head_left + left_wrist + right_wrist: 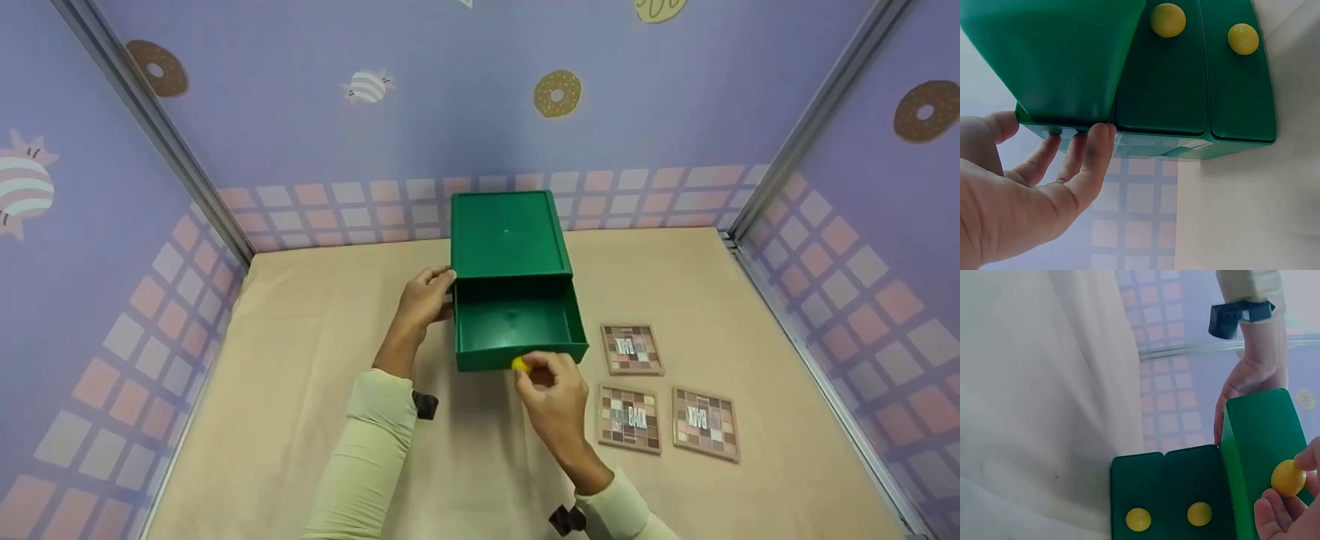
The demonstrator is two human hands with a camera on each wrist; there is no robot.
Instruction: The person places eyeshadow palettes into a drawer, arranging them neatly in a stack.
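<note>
A green drawer cabinet [504, 236] stands against the back wall, its top drawer [480, 361] pulled out, with a bare bottom inside. My right hand [556, 394] pinches the yellow round knob [1288, 478] on that drawer's front between thumb and fingers. At the cabinet's left side is my left hand [425, 298], its thumb at the upper edge. In the left wrist view its slightly bent fingers [1086, 174] press with their tips on the side wall. Two lower drawers [1162, 84] sit closed, each with its own yellow knob [1243, 39].
Three flat square pieces with brown checkered faces and lettering lie right of the cabinet: one farther back [631, 349], two nearer [628, 418]. A beige cloth [300, 420] covers the table. Patterned panels [480, 127] enclose the back and both sides, with metal posts at the corners.
</note>
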